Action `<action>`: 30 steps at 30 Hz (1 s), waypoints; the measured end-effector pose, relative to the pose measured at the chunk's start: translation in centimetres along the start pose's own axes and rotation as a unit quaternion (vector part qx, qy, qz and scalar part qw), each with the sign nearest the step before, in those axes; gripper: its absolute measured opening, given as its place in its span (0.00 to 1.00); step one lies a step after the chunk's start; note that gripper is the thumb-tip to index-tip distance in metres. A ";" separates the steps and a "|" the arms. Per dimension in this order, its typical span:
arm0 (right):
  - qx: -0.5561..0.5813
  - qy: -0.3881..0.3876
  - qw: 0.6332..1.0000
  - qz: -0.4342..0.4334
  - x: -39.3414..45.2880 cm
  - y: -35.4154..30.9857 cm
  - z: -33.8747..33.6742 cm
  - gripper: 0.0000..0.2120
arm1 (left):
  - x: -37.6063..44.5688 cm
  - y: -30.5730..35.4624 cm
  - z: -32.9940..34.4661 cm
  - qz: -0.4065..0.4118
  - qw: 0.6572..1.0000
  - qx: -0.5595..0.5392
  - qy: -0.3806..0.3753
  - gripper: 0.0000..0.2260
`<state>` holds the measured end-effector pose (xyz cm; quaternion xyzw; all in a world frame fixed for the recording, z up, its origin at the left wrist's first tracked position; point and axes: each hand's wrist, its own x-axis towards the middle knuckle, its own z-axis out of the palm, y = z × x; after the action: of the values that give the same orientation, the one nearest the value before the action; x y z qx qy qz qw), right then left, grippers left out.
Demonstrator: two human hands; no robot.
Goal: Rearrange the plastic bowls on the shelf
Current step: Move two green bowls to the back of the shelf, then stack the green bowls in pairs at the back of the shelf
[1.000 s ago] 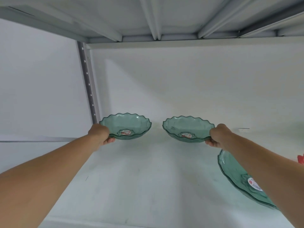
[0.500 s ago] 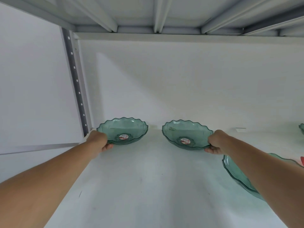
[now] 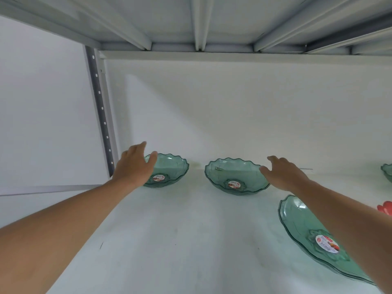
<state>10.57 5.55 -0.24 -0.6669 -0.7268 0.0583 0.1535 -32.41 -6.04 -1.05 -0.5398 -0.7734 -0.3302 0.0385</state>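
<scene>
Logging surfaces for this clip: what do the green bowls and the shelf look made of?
Green bowls: translucent tinted plastic, glossy; the shelf shows through their scalloped walls, though glass can't be excluded. Shelf: probably white-painted metal, matte, with slight scuffs.

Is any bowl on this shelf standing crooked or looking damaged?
No damage shows. The two back bowls, left bowl and middle bowl, sit level. The near bowl only looks stretched, probably by the wide lens.

The white shelf (image 3: 169, 240) carries two green scalloped bowls at the far left (image 3: 169, 172) and centre (image 3: 231, 177), and a larger green bowl (image 3: 301, 228) near right.
</scene>
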 end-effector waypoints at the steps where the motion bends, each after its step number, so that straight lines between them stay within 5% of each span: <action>1: -0.007 0.000 1.000 -0.012 -0.4 0.1 -0.4 0.34 | -0.2 1.3 -0.3 0.025 1.000 -0.001 -0.003 0.35; 15: -0.005 0.020 0.999 -0.037 -5.3 8.3 -5.9 0.35 | -6.6 16.2 1.3 0.088 0.992 -0.041 -0.075 0.33; 30: -0.045 0.031 0.998 0.030 -13.2 16.0 -9.1 0.35 | -11.8 23.6 5.1 0.148 0.974 -0.089 -0.147 0.33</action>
<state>29.36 -6.91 1.80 -0.6960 -0.7033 0.0094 0.1445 -5.74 -8.03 1.13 -0.6920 -0.6498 -0.3055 -0.0749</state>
